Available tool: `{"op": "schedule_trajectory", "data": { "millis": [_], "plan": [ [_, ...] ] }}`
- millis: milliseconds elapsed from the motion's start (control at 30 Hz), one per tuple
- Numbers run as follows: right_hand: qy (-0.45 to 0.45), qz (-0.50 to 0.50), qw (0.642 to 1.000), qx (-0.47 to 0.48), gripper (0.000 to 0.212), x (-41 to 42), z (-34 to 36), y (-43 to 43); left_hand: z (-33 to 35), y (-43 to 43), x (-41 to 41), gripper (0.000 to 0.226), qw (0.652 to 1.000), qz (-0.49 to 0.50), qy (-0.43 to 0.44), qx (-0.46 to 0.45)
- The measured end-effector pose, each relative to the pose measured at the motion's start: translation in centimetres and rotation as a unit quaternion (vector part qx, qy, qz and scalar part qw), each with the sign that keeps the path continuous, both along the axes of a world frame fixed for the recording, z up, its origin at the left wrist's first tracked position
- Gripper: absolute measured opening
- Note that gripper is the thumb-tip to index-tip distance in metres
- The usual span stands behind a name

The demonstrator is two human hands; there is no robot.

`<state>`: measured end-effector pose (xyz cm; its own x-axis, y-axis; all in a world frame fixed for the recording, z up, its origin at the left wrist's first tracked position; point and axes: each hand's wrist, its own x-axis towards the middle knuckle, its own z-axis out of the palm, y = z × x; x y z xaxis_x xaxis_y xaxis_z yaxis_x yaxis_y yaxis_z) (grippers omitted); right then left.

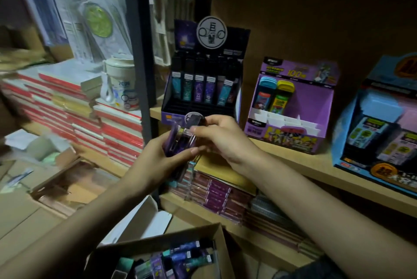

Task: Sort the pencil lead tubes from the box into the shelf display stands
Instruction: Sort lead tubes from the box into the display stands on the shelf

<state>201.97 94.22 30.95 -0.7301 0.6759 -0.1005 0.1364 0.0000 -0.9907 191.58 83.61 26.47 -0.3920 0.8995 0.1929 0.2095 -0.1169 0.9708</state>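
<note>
Clutches a bundle of tubes in the left grip, fingers curled round it, just in front of the black stand on the shelf. Pinches the top of one of them with the right grip, thumb and fingertips closed on it. Likely light, stiff, slick plastic, with brittle lead inside; best taken by the flat sides near the cap, without squeezing. More lying in the box, near.
</note>
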Motion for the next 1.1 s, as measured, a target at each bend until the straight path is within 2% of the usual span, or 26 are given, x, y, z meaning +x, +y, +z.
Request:
{"op": "schedule_trajectory", "data": {
  "millis": [100, 167, 300, 500, 667, 800, 867, 933, 1100],
  "plan": [
    [0.013, 0.029, 0.999, -0.020, 0.011, -1.1, 0.0, 0.0, -0.4, -0.8, -0.7, 0.024, 0.999, -0.006, -0.038, 0.005],
    [0.044, 0.048, 0.997, -0.036, 0.015, -1.7, 0.1, 0.1, -0.6, -1.1, -1.1, 0.022, 0.998, 0.005, -0.067, 0.014],
    [0.089, 0.074, 0.992, -0.054, 0.023, -2.8, -0.1, -0.3, -0.8, -1.6, -2.2, 0.024, 0.996, 0.058, -0.067, 0.024],
    [0.125, 0.021, 0.988, -0.084, 0.035, -4.0, -1.0, -0.7, -1.0, -1.6, -2.7, 0.030, 0.990, 0.112, -0.072, 0.040],
    [0.075, 0.032, 0.997, 0.002, 0.009, -3.5, -0.9, 0.1, -0.8, -1.2, -2.3, 0.027, 0.989, 0.111, -0.081, 0.051],
    [0.088, -0.020, 0.996, 0.008, 0.010, -2.2, 0.3, 1.9, -0.6, -0.8, -2.2, 0.020, 0.984, 0.124, -0.113, 0.058],
    [0.107, -0.059, 0.991, 0.054, 0.010, -1.2, 1.5, 3.3, -0.4, -0.6, -2.3, 0.018, 0.982, 0.140, -0.108, 0.059],
    [0.105, -0.098, 0.979, 0.146, 0.013, -0.3, 2.7, 4.8, -0.3, -0.3, -2.5, 0.017, 0.983, 0.150, -0.097, 0.054],
    [0.079, -0.214, 0.911, 0.344, 0.021, 1.7, 5.2, 7.8, -0.3, 0.5, -2.5, 0.016, 0.984, 0.152, -0.076, 0.050]
  ]
}}
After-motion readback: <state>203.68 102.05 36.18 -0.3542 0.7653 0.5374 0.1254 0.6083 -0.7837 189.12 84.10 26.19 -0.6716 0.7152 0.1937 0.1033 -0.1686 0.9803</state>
